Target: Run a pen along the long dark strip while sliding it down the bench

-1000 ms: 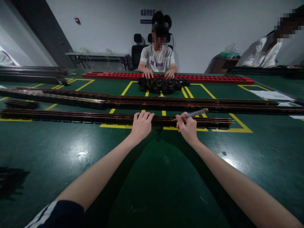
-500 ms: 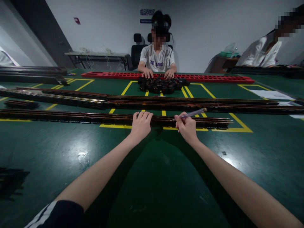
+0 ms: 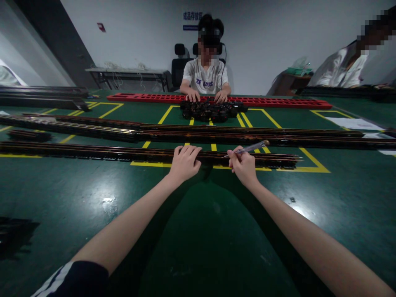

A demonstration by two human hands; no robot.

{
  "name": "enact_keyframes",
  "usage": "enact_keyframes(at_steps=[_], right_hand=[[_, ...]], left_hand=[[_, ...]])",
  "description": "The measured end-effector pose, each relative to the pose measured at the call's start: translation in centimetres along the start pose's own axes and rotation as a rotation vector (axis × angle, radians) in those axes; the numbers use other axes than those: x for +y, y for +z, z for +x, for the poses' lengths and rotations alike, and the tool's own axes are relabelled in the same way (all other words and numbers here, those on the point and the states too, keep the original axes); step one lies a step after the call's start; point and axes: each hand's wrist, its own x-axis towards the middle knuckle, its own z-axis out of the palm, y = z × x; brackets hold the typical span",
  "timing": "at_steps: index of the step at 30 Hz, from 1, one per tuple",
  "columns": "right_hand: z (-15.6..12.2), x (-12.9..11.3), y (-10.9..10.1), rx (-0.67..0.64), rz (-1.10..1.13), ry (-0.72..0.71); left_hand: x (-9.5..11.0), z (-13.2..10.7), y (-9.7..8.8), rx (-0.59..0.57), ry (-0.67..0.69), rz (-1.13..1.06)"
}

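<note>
My left hand (image 3: pixel 185 163) rests on the nearest long dark rail (image 3: pixel 93 151), fingers laid over its top edge and pressing it down. My right hand (image 3: pixel 244 165) is closed in a pinch around a thin clear-handled tool (image 3: pixel 252 147) like a small screwdriver, whose tip points left onto the same rail between my two hands. The rail runs across the green table (image 3: pixel 198 231) from the far left to about the yellow corner mark on the right.
Two more long dark rails (image 3: pixel 247 136) lie behind the near one. Beyond them sit a heap of small dark parts (image 3: pixel 212 111) and a long red tray (image 3: pixel 278 102), where a person (image 3: pixel 206 76) has both hands. Another person (image 3: pixel 343 68) is at far right. White papers (image 3: pixel 352 123) lie right.
My left hand has shifted slightly right along the rail. The right hand and its tool have barely moved.
</note>
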Motion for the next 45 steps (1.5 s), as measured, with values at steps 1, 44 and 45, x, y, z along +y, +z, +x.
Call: enact_keyframes(at_steps=[1,44,45], right_hand=[[0.00,0.00,0.00,-0.001,0.001,0.000],[-0.02,0.37,0.07,0.022,-0.003,-0.008],[-0.03,0.39,0.07,0.027,-0.006,-0.007]], left_hand=[[-0.02,0.02,0.08,-0.004,0.003,0.000],[0.36,-0.04,0.39,0.029,0.024,0.098],[0.35,-0.05,0.38,0.029,0.025,0.098]])
